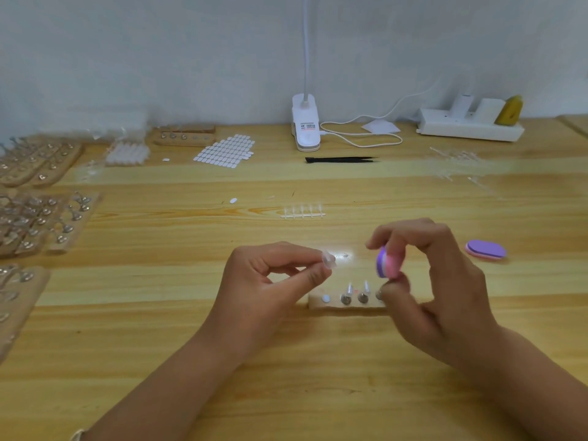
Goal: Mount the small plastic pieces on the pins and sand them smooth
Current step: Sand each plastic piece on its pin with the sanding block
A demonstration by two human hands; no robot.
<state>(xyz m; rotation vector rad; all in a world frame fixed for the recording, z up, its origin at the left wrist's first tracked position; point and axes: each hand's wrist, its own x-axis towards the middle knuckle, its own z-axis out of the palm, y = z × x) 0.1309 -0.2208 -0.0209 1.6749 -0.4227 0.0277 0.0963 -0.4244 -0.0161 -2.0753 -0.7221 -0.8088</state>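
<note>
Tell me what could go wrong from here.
The left hand pinches the small clear plastic piece only at its fingertips; a stroke of the oval purple-and-pink sanding block in the right hand may flick it away.
That right hand hangs over the wooden pin holder and might bump its pins.

— What colours are on the sanding block [386, 262]?
— Purple, white and pink, in layers. The second block [486, 249] shows purple over pink.
— And the counter [286, 361]?
— Honey-yellow wood, streaked with darker grain.
— Farther back?
— Black tweezers [342, 160], a white clip lamp [305, 125], a white power strip [445, 130] with a mustard-yellow plug [510, 111].
</note>
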